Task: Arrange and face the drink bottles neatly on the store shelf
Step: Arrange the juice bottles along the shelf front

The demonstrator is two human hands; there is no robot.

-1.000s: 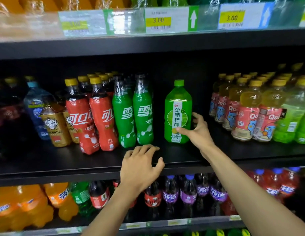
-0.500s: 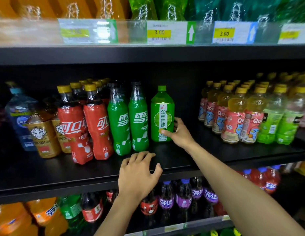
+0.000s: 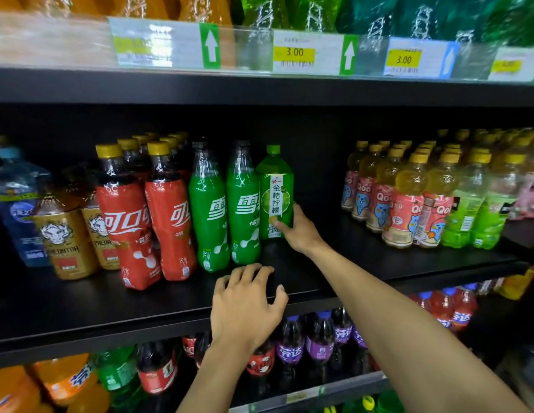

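A green kumquat-lemon bottle [image 3: 274, 186] with a white label stands upright on the black middle shelf [image 3: 334, 263], right beside two green Sprite bottles [image 3: 227, 204]. My right hand [image 3: 295, 231] grips its lower part, thumb on the label front and fingers behind. My left hand [image 3: 248, 302] rests on the shelf's front edge, fingers curved over the board, holding nothing. Two red cola bottles [image 3: 146, 216] with yellow caps stand left of the Sprite.
Gold Predator bottles [image 3: 66, 236] and a blue water bottle [image 3: 15, 204] stand at the far left. Rows of Qoo bottles [image 3: 408, 210] fill the right side, with a bare gap between. Price tags [image 3: 295, 52] line the shelf above; more soda bottles [image 3: 304, 347] sit below.
My right hand has slid the green kumquat-lemon bottle leftward until it stands against the Sprite bottles. My left hand has stayed on the shelf edge.
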